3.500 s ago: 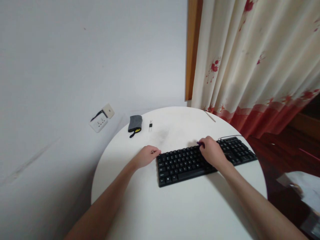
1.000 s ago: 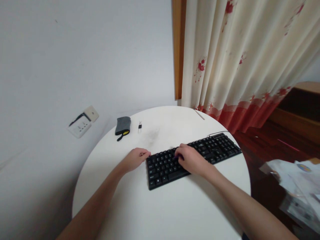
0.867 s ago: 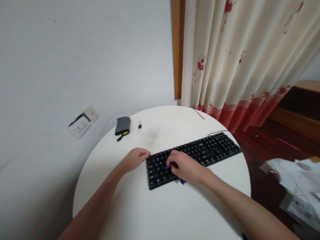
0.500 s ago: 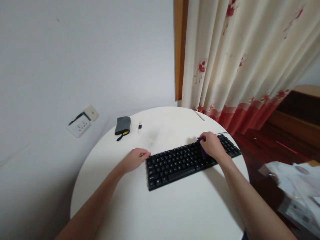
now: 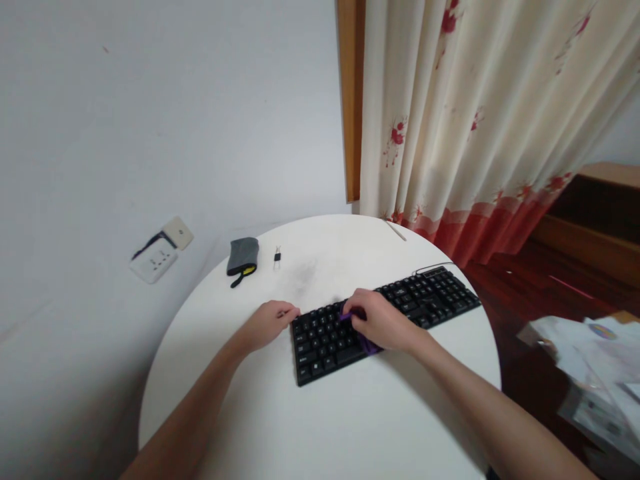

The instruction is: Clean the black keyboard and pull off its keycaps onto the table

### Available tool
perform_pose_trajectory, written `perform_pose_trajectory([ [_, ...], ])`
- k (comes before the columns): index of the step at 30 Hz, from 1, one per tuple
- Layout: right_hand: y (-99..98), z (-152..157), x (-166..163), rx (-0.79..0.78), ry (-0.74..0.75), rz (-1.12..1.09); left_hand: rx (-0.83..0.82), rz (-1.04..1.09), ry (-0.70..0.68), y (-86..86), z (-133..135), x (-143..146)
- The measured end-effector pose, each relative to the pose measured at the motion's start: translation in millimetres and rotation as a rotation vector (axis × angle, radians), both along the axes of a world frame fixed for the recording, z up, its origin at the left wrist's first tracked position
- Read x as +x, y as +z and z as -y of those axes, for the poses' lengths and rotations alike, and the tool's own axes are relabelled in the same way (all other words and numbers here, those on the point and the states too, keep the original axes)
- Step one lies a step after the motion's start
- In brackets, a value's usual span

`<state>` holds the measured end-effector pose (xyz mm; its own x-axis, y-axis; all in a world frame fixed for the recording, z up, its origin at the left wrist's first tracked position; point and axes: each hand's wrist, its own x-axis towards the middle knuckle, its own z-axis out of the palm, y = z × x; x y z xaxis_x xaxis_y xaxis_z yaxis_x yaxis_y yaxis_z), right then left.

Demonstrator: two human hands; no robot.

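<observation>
A black keyboard [image 5: 320, 350] lies at a slant on the round white table [image 5: 330, 427]. The fingertips of my left hand [image 5: 267, 323] pinch its upper left corner. Over the middle of the keys, my right hand [image 5: 377, 319] is closed on a purple cloth [image 5: 369, 345]. Parts of the cloth show at the fingertips and below the palm; the rest is hidden under the hand, which also covers some keys.
Toward the back left are a grey pouch [image 5: 243, 255] and a black binder clip [image 5: 277, 257]. A thin stick [image 5: 395, 230] rests by the far edge, near the curtain [image 5: 480, 133]. A wall socket [image 5: 154, 259] is at left; papers [image 5: 595, 360] lie right of the table.
My right hand has slid left along the keyboard with the purple cloth, uncovering the keys on the right. My left hand has stayed at the corner. The view has shifted slightly.
</observation>
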<state>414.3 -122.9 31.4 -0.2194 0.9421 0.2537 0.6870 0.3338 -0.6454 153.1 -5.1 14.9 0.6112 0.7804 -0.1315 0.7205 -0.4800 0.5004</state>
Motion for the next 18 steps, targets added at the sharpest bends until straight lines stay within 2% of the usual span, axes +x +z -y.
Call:
perform_pose_trajectory([
  [5, -3.3, -15.2, 65.8, -0.048, -0.57, 0.187, -0.003, -0.013, -0.002, 2.1, 1.8, 1.5],
  [7, -6.0, -16.9, 77.6, -0.099, -0.652, 0.23, -0.004, -0.017, 0.003, 3.4, 2.8, 2.4],
  [8, -7.1, -16.4, 76.9, -0.115, -0.642, 0.239, -0.005, -0.019, 0.004, 4.0, 3.2, 2.7],
  [11, -8.5, -9.5, 50.4, -0.103, -0.462, 0.231, -0.008, -0.016, 0.004, 4.8, 4.1, 3.1],
  [16, -5.3, 12.7, -18.0, -0.055, 0.161, 0.084, -0.015, 0.01, 0.004, 2.9, 3.3, 1.9],
  [18, -3.0, 17.6, -30.1, -0.049, 0.287, 0.037, -0.018, 0.016, 0.005, 1.7, 2.5, 1.4],
])
